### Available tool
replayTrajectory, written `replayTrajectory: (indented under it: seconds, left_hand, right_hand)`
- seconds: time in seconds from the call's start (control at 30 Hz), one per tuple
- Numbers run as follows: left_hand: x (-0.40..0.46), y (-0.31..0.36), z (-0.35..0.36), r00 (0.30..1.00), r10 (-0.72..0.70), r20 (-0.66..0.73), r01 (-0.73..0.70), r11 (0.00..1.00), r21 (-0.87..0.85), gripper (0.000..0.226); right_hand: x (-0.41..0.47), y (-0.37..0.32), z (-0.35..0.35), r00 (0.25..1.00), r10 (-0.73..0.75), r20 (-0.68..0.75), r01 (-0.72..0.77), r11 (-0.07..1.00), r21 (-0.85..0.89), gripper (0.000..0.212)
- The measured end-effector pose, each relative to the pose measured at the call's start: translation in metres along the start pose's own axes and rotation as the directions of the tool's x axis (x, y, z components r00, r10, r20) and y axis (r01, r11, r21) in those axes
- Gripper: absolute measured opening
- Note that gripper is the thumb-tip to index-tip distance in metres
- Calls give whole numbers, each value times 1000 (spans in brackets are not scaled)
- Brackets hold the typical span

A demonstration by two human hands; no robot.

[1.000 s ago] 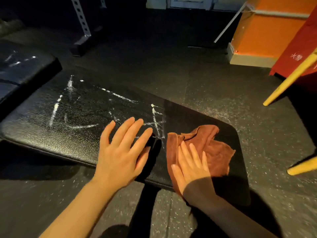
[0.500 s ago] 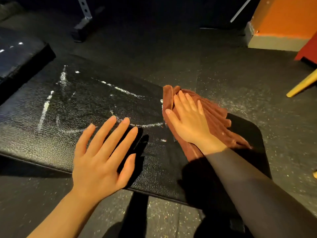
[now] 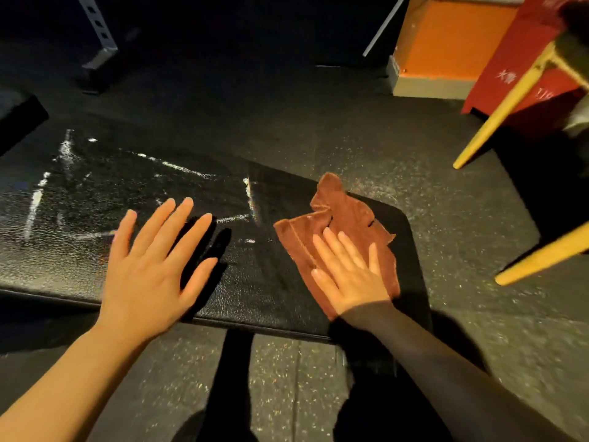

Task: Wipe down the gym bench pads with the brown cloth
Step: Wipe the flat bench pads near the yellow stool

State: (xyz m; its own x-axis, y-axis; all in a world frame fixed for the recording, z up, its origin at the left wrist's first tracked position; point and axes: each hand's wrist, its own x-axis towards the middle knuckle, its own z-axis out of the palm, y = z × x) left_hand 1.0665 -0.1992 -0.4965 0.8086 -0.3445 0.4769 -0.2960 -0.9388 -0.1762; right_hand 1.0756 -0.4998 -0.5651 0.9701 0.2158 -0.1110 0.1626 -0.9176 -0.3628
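A black textured bench pad lies low across the view, streaked with white chalk marks on its left and middle. The brown cloth is spread crumpled on the pad's right end. My right hand presses flat on the cloth's near part, fingers straight. My left hand hovers with spread, straight fingers over the pad's near edge, holding nothing. The pad's right end around the cloth shows no chalk.
A second black pad lies at the far left. Yellow wooden legs and a red panel stand at the right, with an orange column behind. A metal rack upright rises at the back left. Speckled rubber floor surrounds the bench.
My right hand has pulled the cloth back from the pad's far edge toward me and to the right. My left hand has stayed open over the pad's near edge.
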Motion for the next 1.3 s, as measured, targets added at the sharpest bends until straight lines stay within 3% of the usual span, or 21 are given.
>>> replayTrajectory:
  seconds: [0.13, 0.27, 0.43, 0.5, 0.63, 0.7, 0.77, 0.9, 1.03, 1.07, 1.13, 1.2, 1.3]
  left_hand:
    - [6, 43, -3, 993, 114, 33, -113, 992, -50, 57]
    - [7, 74, 12, 976, 199, 90, -193, 978, -74, 59]
    - [5, 74, 21, 969, 238, 59, -237, 971, -24, 60]
    - [3, 74, 21, 968, 249, 35, -249, 968, -8, 59]
    - [3, 75, 23, 972, 236, 1, -236, 972, -8, 56]
    - [2, 75, 23, 970, 244, -11, -244, 970, -6, 53]
    - [1, 75, 22, 964, 263, -26, -263, 965, -5, 49]
    - [4, 70, 14, 958, 280, -57, -285, 952, -110, 43]
    - [0, 22, -13, 936, 341, -85, -345, 938, -40, 44]
    - [-3, 4, -17, 951, 295, -88, -296, 955, 6, 43]
    - [-10, -24, -17, 992, 75, -98, -70, 996, 56, 45]
    - [-16, -32, -10, 986, -131, -104, 137, 989, 50, 50]
    - [-20, -31, 1, 982, -85, -170, 93, 995, 36, 48]
  right_hand:
    - [-18, 45, 5, 977, 205, -59, -199, 976, 89, 73]
    - [4, 97, -3, 918, 396, -1, -394, 914, 95, 73]
    - [22, 92, -4, 870, 485, -90, -480, 875, 71, 74]
    - [14, 67, -1, 883, 448, -140, -450, 893, 24, 89]
    - [11, 24, -4, 927, 375, 0, -374, 926, -42, 68]
    - [12, 2, -5, 955, 293, 52, -290, 956, -53, 73]
    - [10, -25, 0, 988, 150, 37, -150, 989, -1, 83]
    - [-9, -68, 14, 972, -225, -62, 224, 974, -22, 64]
    - [-18, -60, 17, 925, -377, -36, 371, 921, -120, 59]
    - [-15, -61, 15, 924, -382, -19, 375, 916, -140, 60]
    - [-4, -70, 12, 921, -391, 8, 388, 912, -134, 61]
    - [12, -86, 8, 915, -401, 33, 403, 912, -81, 66]
    - [48, -114, 1, 939, -345, -1, 345, 938, -20, 68]
